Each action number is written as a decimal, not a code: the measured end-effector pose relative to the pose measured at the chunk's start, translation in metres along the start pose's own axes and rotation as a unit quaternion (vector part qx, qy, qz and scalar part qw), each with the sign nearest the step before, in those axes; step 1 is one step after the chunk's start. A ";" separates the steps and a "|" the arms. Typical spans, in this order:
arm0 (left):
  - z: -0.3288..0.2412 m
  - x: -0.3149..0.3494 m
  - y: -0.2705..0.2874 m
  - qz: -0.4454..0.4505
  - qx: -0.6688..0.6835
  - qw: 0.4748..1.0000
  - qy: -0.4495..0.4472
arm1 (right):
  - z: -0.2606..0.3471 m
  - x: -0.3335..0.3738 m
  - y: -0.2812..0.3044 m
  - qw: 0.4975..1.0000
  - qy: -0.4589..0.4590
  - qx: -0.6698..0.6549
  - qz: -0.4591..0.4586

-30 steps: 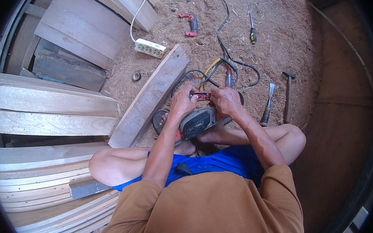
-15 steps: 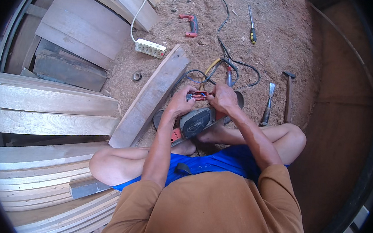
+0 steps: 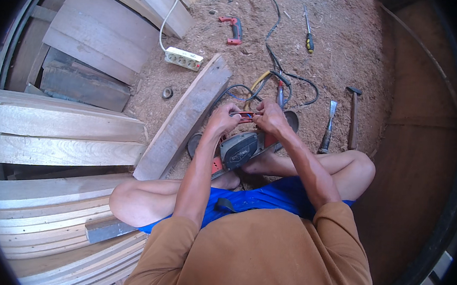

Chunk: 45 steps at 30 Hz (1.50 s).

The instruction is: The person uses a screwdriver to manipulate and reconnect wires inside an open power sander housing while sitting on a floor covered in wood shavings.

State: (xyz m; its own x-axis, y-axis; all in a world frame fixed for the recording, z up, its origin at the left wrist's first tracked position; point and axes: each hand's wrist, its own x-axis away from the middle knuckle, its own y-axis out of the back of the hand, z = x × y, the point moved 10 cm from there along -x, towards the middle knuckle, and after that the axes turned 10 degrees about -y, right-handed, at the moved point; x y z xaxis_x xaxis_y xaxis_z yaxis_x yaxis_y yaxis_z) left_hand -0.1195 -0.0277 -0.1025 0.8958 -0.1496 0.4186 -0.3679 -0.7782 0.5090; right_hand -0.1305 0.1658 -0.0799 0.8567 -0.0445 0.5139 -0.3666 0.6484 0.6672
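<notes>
An electric planer point(image 3: 240, 151) with a dark and red body rests between my bent legs. Its handle point(image 3: 248, 116) is opened up, and red and blue wires show inside. At the handle's left end my left hand point(image 3: 224, 119) is closed, its fingertips bent over the edge. My right hand point(image 3: 271, 117) grips the right end with thumb and fingers pinched together. Whether the fingertips hold the wires or the casing is hard to see. Just beyond my right hand lies a red-handled screwdriver point(image 3: 280, 95), partly hidden by that hand.
Beyond lie a red and black handle cover point(image 3: 236, 32), a yellow and black screwdriver point(image 3: 310, 42) and a power strip point(image 3: 183, 58). A chisel point(image 3: 328, 127) and a hammer point(image 3: 353, 119) are at right. A timber beam point(image 3: 185, 118) lies left, near stacked boards point(image 3: 71, 123). A cable point(image 3: 270, 31) crosses the sawdust.
My left hand has shifted slightly up and right, its fingers now further over the handle's end. My right hand has moved slightly left. The planer stays about where it was.
</notes>
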 end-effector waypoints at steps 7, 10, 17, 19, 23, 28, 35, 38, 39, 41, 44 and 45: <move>0.019 0.003 -0.008 0.027 0.127 0.992 -0.011 | 0.015 0.010 -0.007 0.997 0.011 0.012 0.073; 0.026 0.002 -0.005 0.002 0.439 0.898 -0.034 | 0.012 0.009 -0.005 0.998 -0.002 0.036 0.055; 0.027 0.019 -0.010 0.115 0.368 0.922 -0.017 | 0.008 0.011 -0.003 0.998 -0.003 0.028 0.049; 0.027 0.020 -0.011 0.122 0.428 0.896 -0.011 | 0.010 0.012 0.000 0.999 0.004 0.026 0.043; 0.030 0.019 -0.012 0.117 0.459 0.880 -0.019 | 0.014 0.016 0.004 0.997 -0.010 0.045 0.060; 0.030 0.021 -0.013 0.114 0.466 0.877 -0.018 | 0.035 0.035 0.030 0.990 -0.001 0.136 -0.048; 0.033 0.019 -0.018 0.113 0.497 0.860 -0.035 | 0.100 0.042 -0.009 0.952 0.281 0.121 0.018; 0.025 0.018 -0.025 0.135 0.537 0.832 -0.045 | 0.104 0.037 -0.024 0.939 0.312 0.135 0.054; 0.025 0.017 -0.023 0.110 0.551 0.826 -0.043 | 0.103 0.035 -0.027 0.935 0.315 0.143 0.072; 0.035 0.015 -0.015 0.079 0.565 0.820 -0.041 | 0.112 0.039 -0.029 0.925 0.341 0.152 0.069; 0.030 0.018 -0.020 0.142 0.547 0.823 -0.055 | 0.118 0.044 -0.029 0.910 0.373 0.174 0.058; 0.032 0.017 -0.022 0.128 0.545 0.828 -0.044 | 0.119 0.045 -0.029 0.904 0.381 0.186 0.052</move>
State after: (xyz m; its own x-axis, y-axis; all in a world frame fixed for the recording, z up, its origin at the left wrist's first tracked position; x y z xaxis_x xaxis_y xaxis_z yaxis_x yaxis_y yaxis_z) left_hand -0.0880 -0.0329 -0.1301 0.8554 -0.4010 0.3279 -0.1475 -0.7954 -0.5879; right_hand -0.1243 0.0550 -0.0121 0.7589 0.6316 0.1585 -0.4353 0.3111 0.8448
